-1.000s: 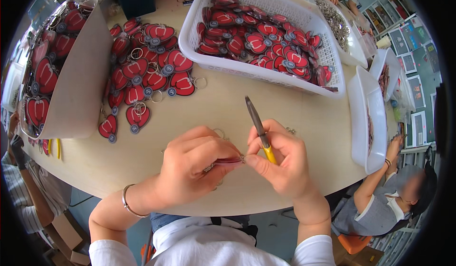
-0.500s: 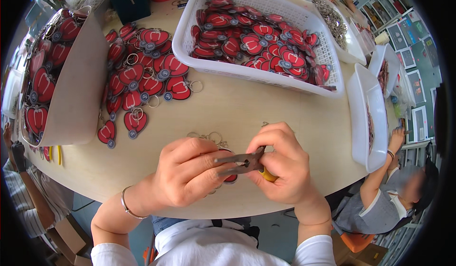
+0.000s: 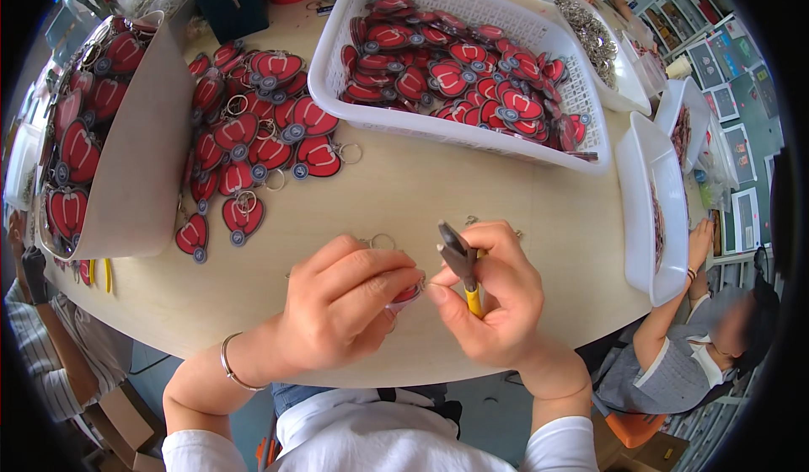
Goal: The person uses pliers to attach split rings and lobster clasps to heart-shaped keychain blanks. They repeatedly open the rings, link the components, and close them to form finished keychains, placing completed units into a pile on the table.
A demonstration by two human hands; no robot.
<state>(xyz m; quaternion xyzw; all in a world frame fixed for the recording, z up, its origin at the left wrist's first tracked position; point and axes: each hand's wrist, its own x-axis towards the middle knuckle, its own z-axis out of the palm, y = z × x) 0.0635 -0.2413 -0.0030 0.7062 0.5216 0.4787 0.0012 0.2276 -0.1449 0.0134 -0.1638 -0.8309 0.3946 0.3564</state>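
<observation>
My left hand (image 3: 337, 308) is closed around a red keychain charm (image 3: 408, 295), whose edge shows past the fingertips. Most of that charm is hidden by the fingers. Close on its right, my right hand (image 3: 501, 308) grips pliers (image 3: 459, 255) with dark jaws and a yellow handle, jaws pointing up and away from the charm. The right thumb and index fingertip reach toward the charm's edge; whether they hold a small link there is hard to see. Behind my left hand lies a metal key ring (image 3: 383, 241), partly covered.
A pile of red heart-shaped keychains (image 3: 240, 131) lies at left beside a tilted bin (image 3: 147, 160). A white basket (image 3: 455, 131) of red charms stands at the back. At right is a white tray (image 3: 653, 219); a co-worker (image 3: 674, 354) sits there, another person's arm (image 3: 63, 329) at far left.
The pliers have come away from the charm and swung from pointing left to pointing up in my right hand. My left hand still holds the charm.
</observation>
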